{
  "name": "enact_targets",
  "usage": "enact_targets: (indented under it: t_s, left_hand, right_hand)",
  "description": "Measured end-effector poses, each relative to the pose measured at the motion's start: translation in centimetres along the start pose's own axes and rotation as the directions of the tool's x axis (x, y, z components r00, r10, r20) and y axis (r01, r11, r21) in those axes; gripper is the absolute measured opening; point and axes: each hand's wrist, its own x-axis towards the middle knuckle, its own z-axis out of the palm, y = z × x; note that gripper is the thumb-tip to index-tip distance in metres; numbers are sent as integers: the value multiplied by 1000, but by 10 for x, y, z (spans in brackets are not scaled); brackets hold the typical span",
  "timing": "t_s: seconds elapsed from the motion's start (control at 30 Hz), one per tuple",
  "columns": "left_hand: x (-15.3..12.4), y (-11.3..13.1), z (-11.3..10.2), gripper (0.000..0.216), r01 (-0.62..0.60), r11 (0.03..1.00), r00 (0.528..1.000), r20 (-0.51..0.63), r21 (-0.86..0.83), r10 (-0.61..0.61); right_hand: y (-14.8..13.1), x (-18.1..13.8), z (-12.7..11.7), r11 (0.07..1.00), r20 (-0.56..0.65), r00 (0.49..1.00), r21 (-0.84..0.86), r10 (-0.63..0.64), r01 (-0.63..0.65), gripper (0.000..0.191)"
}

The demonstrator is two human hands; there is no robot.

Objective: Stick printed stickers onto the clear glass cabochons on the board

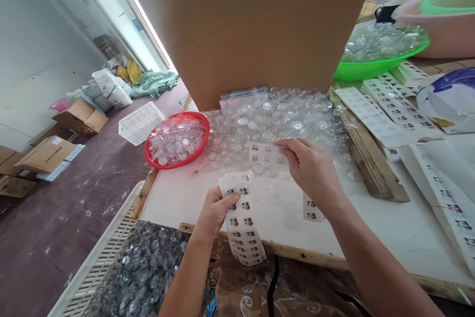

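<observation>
My left hand (214, 212) is closed on a long white strip of stickers (245, 238), thumb on top. Pairs of small black printed figures run down the strip, and its lower end curls over the table's front edge. Between the fingertips of my right hand (313, 168) is a short sticker piece (265, 154) with the same prints, held above the tabletop. Another sticker piece (310, 212) lies partly hidden under my right wrist. Just beyond both hands spreads a heap of clear, round, plastic-wrapped pieces (267, 116); their exact kind is unclear.
A red basin (207, 134) of similar pieces sits at the table's left edge. Behind the heap rises a large cardboard box (256, 25). Rightward are a wooden strip (371, 163), more sticker sheets (397, 104) and a green basin (371, 70). A white crate (96, 265) stands below left.
</observation>
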Motion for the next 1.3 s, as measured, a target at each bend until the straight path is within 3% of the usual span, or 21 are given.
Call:
enact_targets:
  t_s: [0.1, 0.17, 0.3, 0.47, 0.57, 0.63, 0.7, 0.8, 0.87, 0.93, 1.07, 1.17, 1.3]
  left_hand:
    - [0, -2, -1, 26, -7, 999, 1000, -2, -46, 7]
    - [0, -3, -1, 25, -37, 995, 999, 6, -94, 38]
    - [-2, -2, 0, 28, -126, 976, 990, 34, -176, 134]
    - [-3, -7, 0, 28, -128, 976, 989, 47, -178, 138]
    - [-3, -14, -1, 27, -109, 973, 992, 35, -204, 119]
    - [-3, -18, 0, 27, -102, 971, 994, 21, -215, 109]
    - [-4, -21, 1, 26, -98, 969, 995, 10, -225, 103]
    - [-5, -21, 2, 25, -97, 967, 995, 0, -234, 99]
    - [-6, -21, 2, 26, -86, 968, 996, 1, -235, 89]
    - [-7, -20, 2, 27, -67, 971, 997, 17, -231, 73]
    - [-8, -21, 1, 24, -47, 974, 995, 81, -222, 66]
    - [-9, -23, -2, 24, -62, 968, 986, 136, -245, 98]
    - [-10, -28, -10, 26, -61, 963, 980, 167, -262, 107]
  right_hand:
    - [6, 2, -3, 989, 15, 994, 99, 111, -112, 21]
    - [7, -1, -1, 942, 113, 979, 273, 171, -196, 19]
    - [-3, -17, 13, 718, 335, 918, 584, 213, -379, 26]
    - [-22, -51, 31, 553, 416, 882, 691, 222, -465, 37]
    - [-28, -68, 39, 500, 427, 877, 722, 223, -479, 35]
    - [-30, -76, 43, 529, 428, 876, 702, 223, -477, 28]
    - [-30, -80, 45, 646, 375, 901, 636, 219, -422, 21]
    - [-33, -80, 44, 904, 29, 994, 413, 106, -109, 17]
    - [-37, -77, 41, 973, -220, 973, 201, -66, 111, 19]
    - [-41, -72, 35, 972, -315, 929, 66, -194, 226, 22]
    - [-47, -58, 25, 956, -174, 947, 68, -271, 287, 24]
    - [-47, -52, 21, 950, -21, 966, 176, -258, 258, 23]
    - [-44, -51, 20, 946, 57, 970, 240, -238, 218, 24]
